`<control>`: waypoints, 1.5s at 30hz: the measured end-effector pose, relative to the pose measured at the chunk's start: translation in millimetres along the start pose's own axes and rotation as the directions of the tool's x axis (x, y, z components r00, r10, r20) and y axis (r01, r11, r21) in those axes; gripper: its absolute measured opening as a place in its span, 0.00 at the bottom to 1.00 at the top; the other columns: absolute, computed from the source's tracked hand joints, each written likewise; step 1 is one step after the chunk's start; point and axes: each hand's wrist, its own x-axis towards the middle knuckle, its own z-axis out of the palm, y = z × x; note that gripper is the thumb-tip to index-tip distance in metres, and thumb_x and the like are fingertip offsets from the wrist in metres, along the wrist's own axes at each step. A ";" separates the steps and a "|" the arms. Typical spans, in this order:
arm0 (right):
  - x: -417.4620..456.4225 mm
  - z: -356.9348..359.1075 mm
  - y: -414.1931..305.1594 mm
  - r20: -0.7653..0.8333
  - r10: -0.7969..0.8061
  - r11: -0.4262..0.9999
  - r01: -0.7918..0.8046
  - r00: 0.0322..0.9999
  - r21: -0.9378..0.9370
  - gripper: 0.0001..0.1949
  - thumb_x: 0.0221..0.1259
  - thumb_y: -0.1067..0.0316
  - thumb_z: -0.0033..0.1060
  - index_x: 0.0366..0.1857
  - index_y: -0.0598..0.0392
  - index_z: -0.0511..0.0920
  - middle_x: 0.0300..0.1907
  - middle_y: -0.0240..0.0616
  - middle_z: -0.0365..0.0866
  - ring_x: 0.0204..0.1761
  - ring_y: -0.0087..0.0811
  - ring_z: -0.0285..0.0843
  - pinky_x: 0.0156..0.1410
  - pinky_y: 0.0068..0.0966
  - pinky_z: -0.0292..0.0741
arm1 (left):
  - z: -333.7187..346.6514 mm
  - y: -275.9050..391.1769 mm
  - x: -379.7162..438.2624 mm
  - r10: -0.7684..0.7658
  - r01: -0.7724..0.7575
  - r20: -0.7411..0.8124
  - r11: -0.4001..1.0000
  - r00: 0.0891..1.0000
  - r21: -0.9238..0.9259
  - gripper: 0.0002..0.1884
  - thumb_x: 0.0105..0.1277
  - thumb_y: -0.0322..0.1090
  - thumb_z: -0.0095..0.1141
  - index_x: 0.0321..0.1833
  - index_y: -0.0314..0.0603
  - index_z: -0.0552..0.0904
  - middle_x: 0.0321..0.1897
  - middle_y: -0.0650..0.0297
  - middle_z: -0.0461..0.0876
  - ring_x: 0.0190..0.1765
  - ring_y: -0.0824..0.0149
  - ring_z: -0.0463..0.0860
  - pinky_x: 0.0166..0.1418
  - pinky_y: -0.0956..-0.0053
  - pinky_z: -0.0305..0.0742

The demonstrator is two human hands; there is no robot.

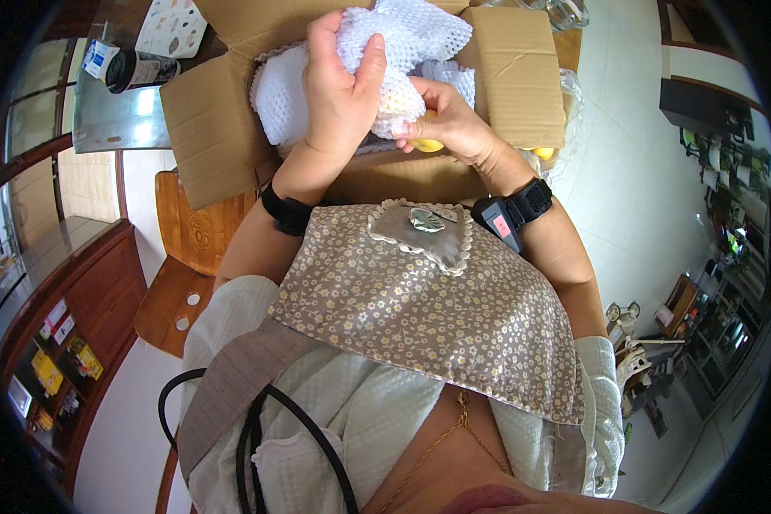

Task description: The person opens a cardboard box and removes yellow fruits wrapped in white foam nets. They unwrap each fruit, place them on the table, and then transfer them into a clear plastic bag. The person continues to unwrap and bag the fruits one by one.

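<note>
White foam netting (pixel 401 48), of the kind used as fruit sleeves, is bunched up between my two hands over a cardboard box (pixel 411 180). My left hand (pixel 344 83) grips its left side, thumb pointing up. At its lower end, my right hand (pixel 453 122) pinches the mesh between thumb and fingers. A pale yellow tint shows through the netting there. Right beneath the right fingers is a smooth yellow fruit (pixel 428 136), partly covered; whether that hand also touches it I cannot tell. More white foam netting (pixel 281 96) lies inside the box on the left.
The box's left flap (pixel 209 128) and right flap (pixel 517 77) are folded outward. Beyond the right flap are a clear plastic bag (pixel 572 115) and yellow fruit (pixel 543 153). A dark-lidded jar (pixel 144 69) stands at left. A wooden chair (pixel 193 238) is below it.
</note>
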 end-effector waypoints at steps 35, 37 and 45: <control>-41.5 -35.9 3.2 0.062 -0.300 0.654 0.158 0.952 0.739 0.32 0.70 0.43 0.44 0.63 0.62 0.68 0.47 0.50 0.79 0.25 0.35 0.77 0.29 0.29 0.73 | -22.0 -24.6 -13.3 -0.192 0.200 0.471 0.979 0.861 0.034 0.27 0.72 0.34 0.60 0.70 0.38 0.66 0.63 0.54 0.75 0.64 0.62 0.73 0.70 0.66 0.66; -64.1 -43.3 -0.2 -0.035 -0.350 0.668 0.276 0.936 0.691 0.33 0.68 0.40 0.47 0.62 0.61 0.68 0.43 0.47 0.77 0.23 0.34 0.76 0.30 0.29 0.74 | -23.1 -23.7 -15.9 -0.158 -0.007 0.660 0.971 0.734 0.240 0.25 0.72 0.35 0.58 0.71 0.46 0.70 0.68 0.49 0.71 0.70 0.52 0.70 0.72 0.63 0.65; -138.9 -119.3 34.2 -0.879 -0.201 0.906 0.424 0.432 0.001 0.23 0.72 0.56 0.54 0.64 0.59 0.70 0.54 0.49 0.79 0.38 0.32 0.82 0.47 0.28 0.82 | -22.7 -62.1 -13.0 -0.328 -0.168 0.924 0.917 0.196 0.361 0.27 0.69 0.22 0.51 0.72 0.49 0.73 0.76 0.55 0.66 0.74 0.52 0.68 0.76 0.65 0.64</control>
